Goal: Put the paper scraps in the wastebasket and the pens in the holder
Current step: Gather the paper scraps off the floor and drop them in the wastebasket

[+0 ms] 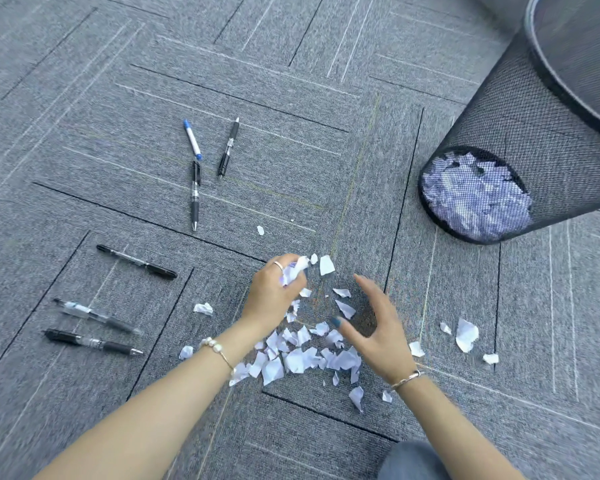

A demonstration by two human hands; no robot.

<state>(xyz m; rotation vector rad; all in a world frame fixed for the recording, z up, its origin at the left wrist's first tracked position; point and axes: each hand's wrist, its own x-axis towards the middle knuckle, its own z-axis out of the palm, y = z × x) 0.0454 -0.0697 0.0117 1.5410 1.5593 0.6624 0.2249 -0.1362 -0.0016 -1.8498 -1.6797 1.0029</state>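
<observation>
White paper scraps (302,358) lie in a loose pile on the grey carpet between my hands, with a few strays to the right (466,334) and left (203,309). My left hand (274,292) is closed around a bunch of scraps above the pile. My right hand (378,327) hovers over the pile's right side, fingers spread and empty. A black mesh wastebasket (520,133) stands at the upper right with white paper showing through its base. Several pens lie on the carpet to the left: a blue-capped one (192,139) and black ones (228,148), (195,195), (136,262), (94,315), (92,342). No pen holder is visible.
Grey carpet tiles (118,98) with dark seams cover the whole floor. A knee in blue jeans (413,462) shows at the bottom edge, right of centre.
</observation>
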